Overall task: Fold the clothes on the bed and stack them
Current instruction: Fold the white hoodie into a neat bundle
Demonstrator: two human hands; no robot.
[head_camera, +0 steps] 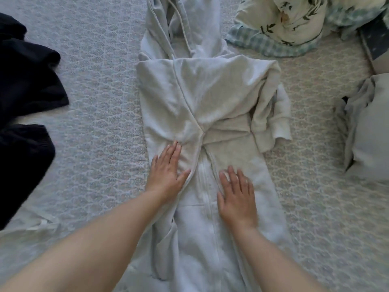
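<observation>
A light grey zip hoodie lies lengthwise in the middle of the bed, hood at the far end, both sleeves folded across its front. One white cuff sticks out at its right side. My left hand lies flat with straight fingers on the folded left sleeve. Beside the zip, on the right front panel, my right hand presses down flat, fingers spread. Neither hand holds cloth.
Dark navy clothes lie heaped at the left edge of the patterned bedspread. A leaf-print pillow on checked cloth sits at the far right. A pale grey bundle lies at the right edge.
</observation>
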